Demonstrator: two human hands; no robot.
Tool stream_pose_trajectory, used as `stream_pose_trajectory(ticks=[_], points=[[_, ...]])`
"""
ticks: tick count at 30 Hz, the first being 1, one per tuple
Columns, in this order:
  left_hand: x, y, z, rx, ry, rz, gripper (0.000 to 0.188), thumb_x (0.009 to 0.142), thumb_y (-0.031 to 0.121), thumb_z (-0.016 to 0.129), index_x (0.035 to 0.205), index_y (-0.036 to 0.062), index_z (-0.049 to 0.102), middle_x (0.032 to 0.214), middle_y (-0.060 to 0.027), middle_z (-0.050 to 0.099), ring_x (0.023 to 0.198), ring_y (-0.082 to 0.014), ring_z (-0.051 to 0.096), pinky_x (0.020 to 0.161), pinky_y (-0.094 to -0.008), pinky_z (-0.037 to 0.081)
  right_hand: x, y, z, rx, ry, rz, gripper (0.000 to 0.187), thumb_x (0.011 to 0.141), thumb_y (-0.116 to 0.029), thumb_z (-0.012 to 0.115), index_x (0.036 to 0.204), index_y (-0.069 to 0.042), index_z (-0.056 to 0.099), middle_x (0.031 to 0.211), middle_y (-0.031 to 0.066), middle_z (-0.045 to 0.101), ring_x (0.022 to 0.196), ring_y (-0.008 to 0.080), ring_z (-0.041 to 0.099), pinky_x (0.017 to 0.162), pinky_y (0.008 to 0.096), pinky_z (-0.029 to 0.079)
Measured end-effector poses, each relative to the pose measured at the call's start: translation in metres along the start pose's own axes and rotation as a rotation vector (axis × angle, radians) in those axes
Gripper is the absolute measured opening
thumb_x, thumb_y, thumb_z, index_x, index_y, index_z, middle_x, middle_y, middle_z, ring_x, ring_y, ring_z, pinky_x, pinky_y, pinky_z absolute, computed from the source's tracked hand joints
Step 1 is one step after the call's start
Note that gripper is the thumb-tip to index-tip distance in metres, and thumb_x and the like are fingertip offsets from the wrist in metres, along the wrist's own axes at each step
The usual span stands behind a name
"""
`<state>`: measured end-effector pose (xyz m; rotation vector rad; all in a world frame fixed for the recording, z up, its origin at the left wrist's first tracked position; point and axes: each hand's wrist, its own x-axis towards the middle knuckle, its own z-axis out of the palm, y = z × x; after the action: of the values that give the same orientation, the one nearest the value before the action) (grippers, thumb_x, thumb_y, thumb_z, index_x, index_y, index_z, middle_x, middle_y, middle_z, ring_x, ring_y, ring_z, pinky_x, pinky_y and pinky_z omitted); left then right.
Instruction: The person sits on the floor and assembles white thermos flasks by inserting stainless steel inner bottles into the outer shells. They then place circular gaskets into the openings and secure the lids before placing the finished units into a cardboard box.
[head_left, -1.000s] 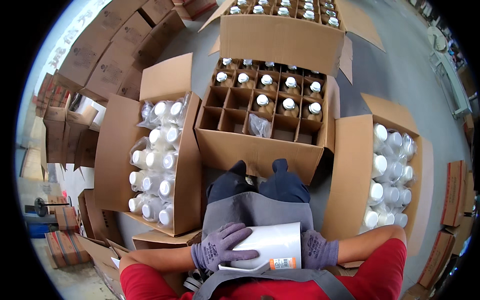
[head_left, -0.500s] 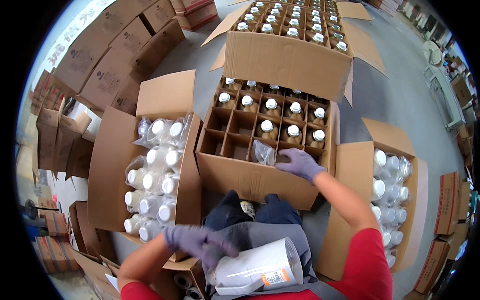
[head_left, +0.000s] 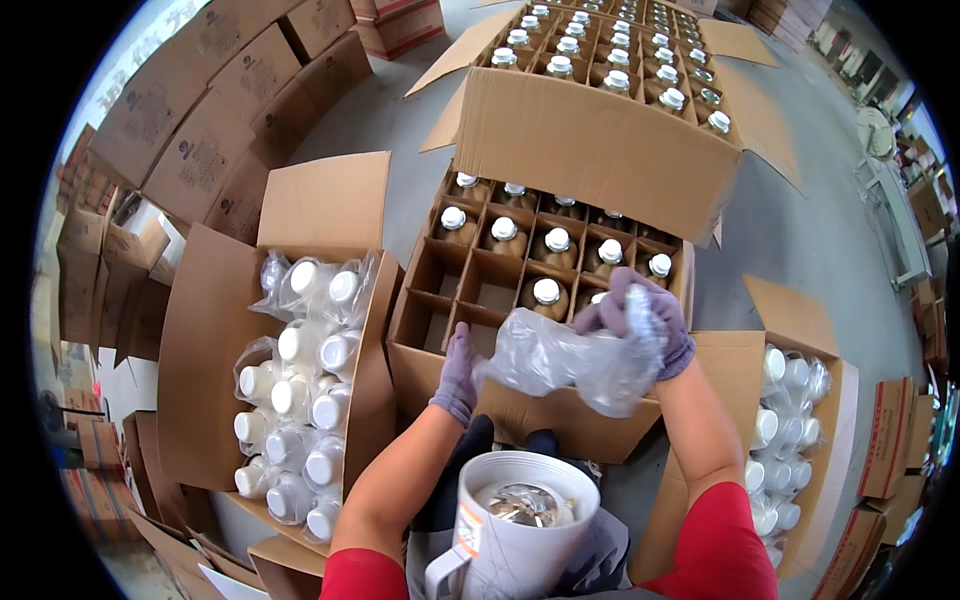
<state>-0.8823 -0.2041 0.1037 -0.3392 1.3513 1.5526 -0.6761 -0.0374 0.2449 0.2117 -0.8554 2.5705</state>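
Cartons of flattened brown cardboard lie stacked at the far left, on the grey floor. Nearer, on the left, an open box holds white-capped bottles in clear bags, lying close together in rows.

Just right of that box, the left hand, in a purple glove, reaches forward over the near wall of the divided carton. Its grip pinches the left end of a crumpled clear plastic bag, fingers pressed together on the film. The bag hangs above the carton's near edge, stretched between both hands. Behind it, the carton's cells hold brown bottles with white caps in the far rows, while the cells at the near left stand bare.

Below the bag, near the person's lap, a white jug stands upright with its mouth showing a silvery foil seal.

At the bag's right end, the right hand, also gloved in purple, curls over the top of the film and grips it, fingers closed on the plastic. Farther back, a larger carton is full of capped bottles. At the right, another open box holds more bagged white bottles.
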Motion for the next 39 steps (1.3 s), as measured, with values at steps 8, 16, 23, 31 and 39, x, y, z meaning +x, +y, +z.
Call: stream_pose_trajectory(ticks=[8,16,23,31,39], points=[[0.01,0.016,0.026,-0.023,-0.777,0.086,0.016,0.093,0.013,0.061,0.106,0.0029,0.063,0.097,-0.0067,0.067,0.09,-0.0181,0.064,0.081,-0.0328,0.055,-0.05,0.009,-0.063,-0.437,0.52,0.222,0.021,0.08,-0.007,0.061,0.099,0.001,0.06,0.083,0.0135,0.066,0.089,0.0262,0.064,0.091,0.0383,0.049],[-0.074,0.078,0.094,0.262,-0.924,0.275,0.005,0.087,0.0,0.061,0.091,0.0035,0.061,0.089,0.0002,0.061,0.086,-0.0085,0.055,0.084,-0.0253,0.045,-0.086,0.007,-0.077,-1.631,0.804,0.587,0.091,0.071,-0.012,0.069,0.152,-0.01,0.027,0.155,0.0143,0.03,0.143,0.0291,0.027,0.112,0.0372,0.03],[-0.088,0.103,0.096,-0.353,-1.053,0.254,0.007,0.086,-0.002,0.056,0.088,0.0038,0.06,0.094,-0.0043,0.062,0.091,-0.0131,0.057,0.088,-0.0286,0.045,-0.054,0.03,-0.077,-0.941,0.782,-0.03,0.074,0.076,-0.013,0.07,0.143,-0.005,0.04,0.146,0.0154,0.043,0.133,0.0296,0.042,0.1,0.0396,0.044],[-0.056,0.143,0.002,1.043,0.09,1.864,0.024,0.077,0.008,0.066,0.1,0.0035,0.059,0.11,-0.0176,0.063,0.112,-0.039,0.056,0.103,-0.0514,0.037,0.027,0.13,-0.09,-2.036,0.018,1.063,0.031,0.087,-0.02,0.055,0.112,-0.01,0.069,0.115,0.0159,0.067,0.108,0.0317,0.065,0.092,0.037,0.051],[-0.04,0.07,-0.045,1.199,0.205,1.09,0.062,0.084,0.022,0.064,0.139,0.0003,0.045,0.144,-0.0225,0.041,0.135,-0.0385,0.038,0.112,-0.051,0.029,0.001,0.262,-0.25,-1.992,0.249,1.076,0.05,0.098,-0.038,0.036,0.137,-0.012,0.052,0.14,0.0086,0.053,0.128,0.0258,0.051,0.104,0.0359,0.042]])
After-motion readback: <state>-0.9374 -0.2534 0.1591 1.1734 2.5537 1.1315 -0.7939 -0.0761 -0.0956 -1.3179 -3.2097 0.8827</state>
